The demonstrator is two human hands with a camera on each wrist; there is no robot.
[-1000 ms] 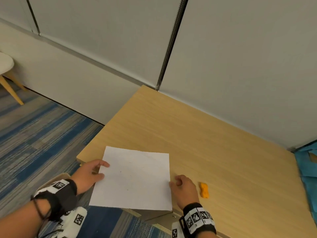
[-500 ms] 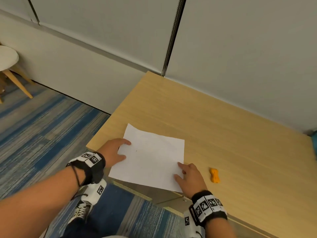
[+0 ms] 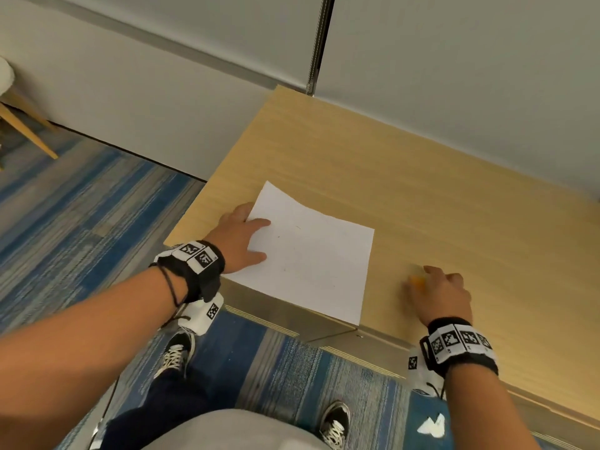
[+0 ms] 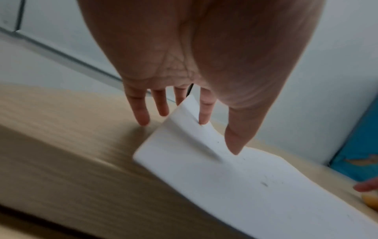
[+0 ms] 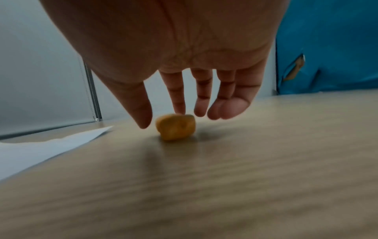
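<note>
A white sheet of paper (image 3: 311,254) lies near the front left corner of the wooden table (image 3: 422,177), its near edge hanging slightly over the table's front edge. My left hand (image 3: 256,238) rests on the sheet's left side. In the left wrist view the left hand (image 4: 219,137) presses thumb and index finger on the paper (image 4: 245,186), and a fold rises between them. A small orange piece (image 3: 416,282) lies right of the sheet. My right hand (image 3: 425,277) hovers over it. In the right wrist view the index fingertip touches the orange piece (image 5: 175,127) and the thumb stands just left of it.
Grey wall panels with a metal seam strip (image 3: 319,43) back the table. Blue striped carpet (image 3: 81,222) and my shoes (image 3: 175,355) are below the front edge. A wooden chair leg (image 3: 22,128) is at far left. A blue surface (image 5: 327,48) borders the table's right end.
My right hand left the paper's near right corner and moved right onto the orange piece. My left hand stayed on the sheet's left edge, and the paper there has buckled.
</note>
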